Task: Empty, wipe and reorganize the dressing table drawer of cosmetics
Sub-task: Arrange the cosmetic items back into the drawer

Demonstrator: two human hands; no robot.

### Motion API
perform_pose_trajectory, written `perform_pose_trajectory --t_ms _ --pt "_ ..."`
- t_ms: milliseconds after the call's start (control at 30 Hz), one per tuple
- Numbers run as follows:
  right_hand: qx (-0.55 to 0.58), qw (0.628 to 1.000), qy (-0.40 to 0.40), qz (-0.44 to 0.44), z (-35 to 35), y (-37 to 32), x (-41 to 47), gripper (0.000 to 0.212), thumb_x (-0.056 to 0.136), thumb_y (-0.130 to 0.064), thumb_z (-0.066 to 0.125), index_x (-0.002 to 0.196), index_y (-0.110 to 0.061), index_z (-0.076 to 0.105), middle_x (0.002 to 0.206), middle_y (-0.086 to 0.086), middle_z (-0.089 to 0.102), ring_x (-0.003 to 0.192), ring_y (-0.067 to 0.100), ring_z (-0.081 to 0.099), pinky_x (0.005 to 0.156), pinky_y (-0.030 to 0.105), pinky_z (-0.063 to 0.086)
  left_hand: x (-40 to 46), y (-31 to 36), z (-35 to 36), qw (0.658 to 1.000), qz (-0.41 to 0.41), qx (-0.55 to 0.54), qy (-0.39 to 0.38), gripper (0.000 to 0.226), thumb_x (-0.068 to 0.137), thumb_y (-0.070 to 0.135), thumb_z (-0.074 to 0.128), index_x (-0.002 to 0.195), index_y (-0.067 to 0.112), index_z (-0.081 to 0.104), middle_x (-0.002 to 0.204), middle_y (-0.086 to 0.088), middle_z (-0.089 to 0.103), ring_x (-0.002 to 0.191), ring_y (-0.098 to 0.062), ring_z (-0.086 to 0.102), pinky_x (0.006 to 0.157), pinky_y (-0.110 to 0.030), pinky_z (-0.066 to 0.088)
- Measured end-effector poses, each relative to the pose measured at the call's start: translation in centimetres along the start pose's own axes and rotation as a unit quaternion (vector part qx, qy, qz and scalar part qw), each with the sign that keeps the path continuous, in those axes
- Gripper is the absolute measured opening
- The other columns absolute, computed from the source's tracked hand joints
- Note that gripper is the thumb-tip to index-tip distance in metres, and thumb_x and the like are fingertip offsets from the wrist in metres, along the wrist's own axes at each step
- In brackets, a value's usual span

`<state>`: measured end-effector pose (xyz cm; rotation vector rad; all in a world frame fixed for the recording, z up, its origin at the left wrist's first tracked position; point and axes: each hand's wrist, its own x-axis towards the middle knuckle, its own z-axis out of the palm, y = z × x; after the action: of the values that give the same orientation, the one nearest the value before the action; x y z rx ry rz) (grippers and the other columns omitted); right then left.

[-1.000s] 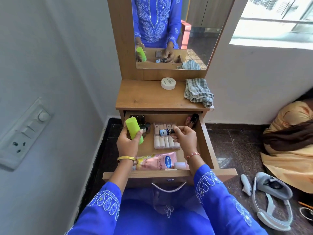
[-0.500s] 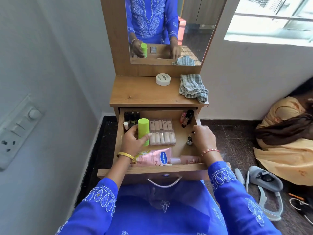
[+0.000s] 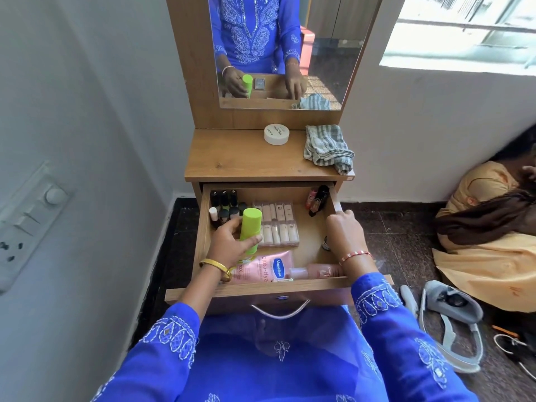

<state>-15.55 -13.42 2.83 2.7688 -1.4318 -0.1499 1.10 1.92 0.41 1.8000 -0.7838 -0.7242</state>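
Observation:
The wooden drawer (image 3: pixel 261 288) of the dressing table is pulled out. My left hand (image 3: pixel 226 245) grips a lime-green bottle (image 3: pixel 251 224) upright over the drawer's left half. My right hand (image 3: pixel 345 230) hovers by the right wall with fingers curled and nothing visible in them. Just below it a small bottle (image 3: pixel 326 243) stands, partly hidden. A clear case of pale tubes (image 3: pixel 278 224) lies mid-drawer, with small dark bottles (image 3: pixel 224 201) at the back left and lipsticks (image 3: pixel 316 198) at the back right. A pink Vaseline tube (image 3: pixel 269 266) and a pink bottle (image 3: pixel 322 271) lie along the front.
On the tabletop sit a white round jar (image 3: pixel 276 134) and a crumpled striped cloth (image 3: pixel 327 147), below a mirror (image 3: pixel 290 39). A wall with a switchboard (image 3: pixel 26 221) is close on the left. On the floor at right lie a grey headset (image 3: pixel 452 314) and a person in yellow (image 3: pixel 493 242).
My right hand carried the small blue-capped bottle to the drawer's right side, set it down and drew back from it. My left hand lowered the green bottle slightly and turned it upright.

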Motion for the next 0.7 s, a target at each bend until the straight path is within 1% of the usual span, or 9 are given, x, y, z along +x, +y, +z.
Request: perform_pose_trajectory --t_ms 167,233,300,367,433,500,567,633,700 --pt "0.008 1.0 -0.001 0.001 -0.2 -0.3 0.0 0.028 0.083 0.007 0.046 0.106 0.002 0.062 0.116 0.019 0.058 0.105 0.033 0.05 0.084 0.037 0.048 0.1 -0.3 0.1 1.0 0.0 -0.003 -0.004 0.056 0.073 0.012 0.075 0.124 0.007 0.052 0.12 -0.011 0.061 0.109 -0.023 0.057 0.097 -0.04 0.047" --pt "0.076 0.996 0.042 0.002 -0.8 -0.8 0.1 0.022 0.082 -0.001 0.05 0.098 0.001 0.065 0.114 0.017 0.058 0.103 0.033 0.052 0.084 0.033 0.045 0.1 -0.4 0.1 1.0 0.004 0.001 -0.009 0.057 0.072 0.012 0.076 0.123 0.007 0.053 0.119 -0.012 0.061 0.11 -0.024 0.057 0.098 -0.042 0.047" --pt "0.184 0.98 0.07 -0.031 -2.2 -2.0 -0.1 0.02 0.085 -0.018 0.06 0.094 -0.001 0.066 0.102 0.015 0.063 0.096 0.028 0.056 0.08 0.029 0.043 0.2 -0.4 0.2 1.0 0.012 0.008 -0.016 0.056 0.07 0.011 0.077 0.121 0.006 0.055 0.116 -0.012 0.062 0.109 -0.024 0.058 0.097 -0.042 0.047" --pt "0.322 0.943 0.0 -0.082 -3.7 -4.0 -0.6 0.031 0.083 -0.03 0.066 0.106 -0.009 0.065 0.097 0.007 0.065 0.08 0.015 0.056 0.065 0.021 0.041 0.2 -0.4 0.3 0.999 0.014 0.004 -0.029 0.057 0.068 0.01 0.079 0.12 0.008 0.056 0.112 -0.008 0.063 0.108 -0.023 0.058 0.096 -0.042 0.049" --pt "0.4 0.904 -0.087 -0.124 -4.4 -6.1 -1.2 0.043 0.08 -0.034 0.069 0.118 -0.016 0.059 0.1 0.0 0.063 0.077 0.008 0.053 0.062 0.015 0.04 0.0 -0.2 0.4 0.999 0.014 -0.011 -0.048 0.059 0.066 0.009 0.079 0.12 0.011 0.055 0.108 -0.004 0.064 0.105 -0.02 0.06 0.093 -0.037 0.05" --pt "0.378 0.908 -0.1 -0.15 -4.0 -7.6 -1.3 0.046 0.079 -0.03 0.071 0.121 -0.016 0.058 0.105 0.004 0.065 0.084 0.012 0.055 0.07 0.021 0.046 -0.2 -0.1 0.4 0.997 0.027 -0.008 -0.065 0.056 0.067 0.008 0.079 0.117 0.017 0.056 0.105 -0.002 0.065 0.102 -0.018 0.062 0.09 -0.031 0.051" --pt "0.35 0.921 -0.084 -0.15 -3.6 -8.1 -1.3 0.042 0.079 -0.026 0.071 0.117 -0.013 0.059 0.108 0.009 0.065 0.091 0.02 0.059 0.08 0.03 0.048 -0.4 -0.1 0.5 0.997 0.031 0.005 -0.071 0.057 0.068 0.006 0.078 0.119 0.018 0.055 0.105 -0.001 0.065 0.1 -0.016 0.062 0.09 -0.028 0.051" --pt "0.366 0.918 -0.075 -0.133 -3.3 -7.6 -1.2 0.038 0.079 -0.023 0.071 0.113 -0.01 0.061 0.104 0.01 0.067 0.092 0.024 0.064 0.081 0.034 0.051 -0.3 -0.1 0.6 0.997 0.023 -0.001 -0.073 0.059 0.068 0.006 0.078 0.121 0.016 0.053 0.105 -0.004 0.065 0.099 -0.015 0.061 0.089 -0.026 0.05" --pt "0.406 0.906 -0.067 -0.102 -3.3 -6.4 -1.1 0.034 0.078 -0.021 0.073 0.108 -0.009 0.062 0.097 0.012 0.068 0.082 0.028 0.068 0.076 0.038 0.056 -0.2 -0.2 0.6 0.997 0.016 -0.01 -0.075 0.058 0.068 0.008 0.078 0.12 0.017 0.054 0.106 -0.007 0.065 0.098 -0.016 0.062 0.089 -0.025 0.049"
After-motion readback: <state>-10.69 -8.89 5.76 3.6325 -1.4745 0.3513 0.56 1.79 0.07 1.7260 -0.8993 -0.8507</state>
